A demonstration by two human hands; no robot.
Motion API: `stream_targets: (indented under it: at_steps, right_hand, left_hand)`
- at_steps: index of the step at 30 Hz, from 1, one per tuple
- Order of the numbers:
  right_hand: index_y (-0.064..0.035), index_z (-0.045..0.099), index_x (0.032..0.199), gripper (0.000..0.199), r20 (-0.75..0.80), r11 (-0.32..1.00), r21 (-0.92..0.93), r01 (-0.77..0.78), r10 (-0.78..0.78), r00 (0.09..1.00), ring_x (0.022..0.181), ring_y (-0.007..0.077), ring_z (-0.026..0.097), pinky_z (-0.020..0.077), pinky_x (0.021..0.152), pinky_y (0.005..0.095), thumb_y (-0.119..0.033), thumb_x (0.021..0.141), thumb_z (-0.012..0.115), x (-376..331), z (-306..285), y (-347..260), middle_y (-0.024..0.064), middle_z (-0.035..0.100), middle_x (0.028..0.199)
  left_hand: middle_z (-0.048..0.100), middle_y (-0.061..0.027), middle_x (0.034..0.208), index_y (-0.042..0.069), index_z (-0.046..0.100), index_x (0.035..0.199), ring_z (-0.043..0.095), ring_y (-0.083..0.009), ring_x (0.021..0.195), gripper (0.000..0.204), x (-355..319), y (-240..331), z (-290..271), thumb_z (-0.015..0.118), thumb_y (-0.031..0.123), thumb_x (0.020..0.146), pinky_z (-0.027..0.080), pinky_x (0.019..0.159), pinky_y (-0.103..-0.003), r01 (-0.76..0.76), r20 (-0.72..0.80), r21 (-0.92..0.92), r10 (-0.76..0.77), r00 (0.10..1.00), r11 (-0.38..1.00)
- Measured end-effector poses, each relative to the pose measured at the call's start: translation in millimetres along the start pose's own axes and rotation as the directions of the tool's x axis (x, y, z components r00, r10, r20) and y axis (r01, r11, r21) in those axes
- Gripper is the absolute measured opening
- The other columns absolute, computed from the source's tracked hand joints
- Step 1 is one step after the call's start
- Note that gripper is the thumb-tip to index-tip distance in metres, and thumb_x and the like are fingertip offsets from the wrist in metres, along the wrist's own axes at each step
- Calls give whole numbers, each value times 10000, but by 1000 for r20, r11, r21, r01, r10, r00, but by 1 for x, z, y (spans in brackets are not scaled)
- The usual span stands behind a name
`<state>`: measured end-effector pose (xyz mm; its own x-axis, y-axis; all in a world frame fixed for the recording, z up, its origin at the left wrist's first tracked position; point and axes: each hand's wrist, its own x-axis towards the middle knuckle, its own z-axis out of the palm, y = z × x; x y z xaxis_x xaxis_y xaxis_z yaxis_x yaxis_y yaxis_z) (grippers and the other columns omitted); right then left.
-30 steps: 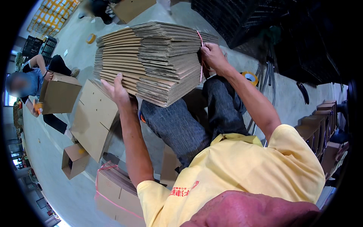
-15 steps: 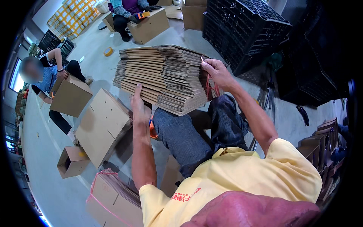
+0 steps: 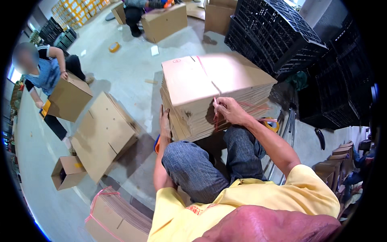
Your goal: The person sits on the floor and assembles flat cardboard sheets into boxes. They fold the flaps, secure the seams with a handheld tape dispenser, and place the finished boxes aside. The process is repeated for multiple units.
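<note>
A thick bundle of flattened cardboard boxes point(image 3: 209, 86) stands in front of my knees, bound with a thin pink strap point(image 3: 217, 117). My right hand point(image 3: 227, 109) is closed on that strap at the bundle's near side. My left hand point(image 3: 164, 121) presses flat against the bundle's left edge, fingers pointing up. I sit in grey jeans and a yellow shirt, with the stack leaning against my legs.
Another stack of flat boxes point(image 3: 102, 133) lies on the floor at my left, a small open box point(image 3: 66, 172) beside it, a strapped bundle point(image 3: 113, 218) below. Black plastic crates point(image 3: 282, 36) stand at the right. A seated person point(image 3: 44, 74) holds a carton; tape roll point(image 3: 269, 123) near my right leg.
The bundle has come down from a raised, tilted position and now rests lower against my knees. My left hand slid along its left side; my right hand kept hold of the strap.
</note>
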<state>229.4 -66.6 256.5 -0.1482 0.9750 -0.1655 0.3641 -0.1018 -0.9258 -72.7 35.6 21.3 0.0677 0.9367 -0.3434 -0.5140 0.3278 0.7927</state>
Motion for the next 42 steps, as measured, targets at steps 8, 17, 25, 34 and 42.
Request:
stream_targets:
  at_steps: [8,17,25,34,42]
  right_hand:
    - [49,642,1333,321,630,844,139,-518,329,704,1083,153,669,518,957,296,-147,1084,589,4,-11,96,76,757,1206]
    - [14,668,1314,294,568,845,23,-534,428,703,1169,132,651,485,1039,280,-172,1115,558,-1,-16,75,73,740,1227]
    - [-3,677,1247,236,422,885,133,-446,356,834,1066,121,658,517,986,290,-164,1100,588,-17,-11,106,35,713,1152]
    - [5,692,1131,178,245,913,221,-343,289,925,938,125,686,525,779,275,-144,1035,669,-23,14,94,39,742,1001]
    - [-13,540,1446,420,643,953,161,-256,96,760,1052,210,681,543,934,375,-64,1038,630,-2,20,86,108,683,1241]
  left_hand:
    - [675,-237,1311,-98,476,1494,659,-294,1177,542,1,-62,-35,596,185,1047,521,1021,-400,-125,-58,443,167,984,888]
    - [557,-214,1512,-90,515,1456,549,-315,1379,498,-145,7,67,457,243,1091,403,1173,-423,-458,-86,487,563,822,743]
    - [517,-147,1571,190,618,1475,382,-379,1506,506,-138,37,109,647,370,1003,253,1270,-549,-610,632,772,322,705,-179]
    - [514,-110,1588,251,624,1481,373,-361,1514,537,-128,23,103,671,460,989,220,1276,-572,-617,694,708,176,698,-345]
    - [549,-135,1537,154,652,1432,380,-347,1514,501,-126,18,107,675,368,980,223,1275,-558,-681,701,713,170,692,-167]
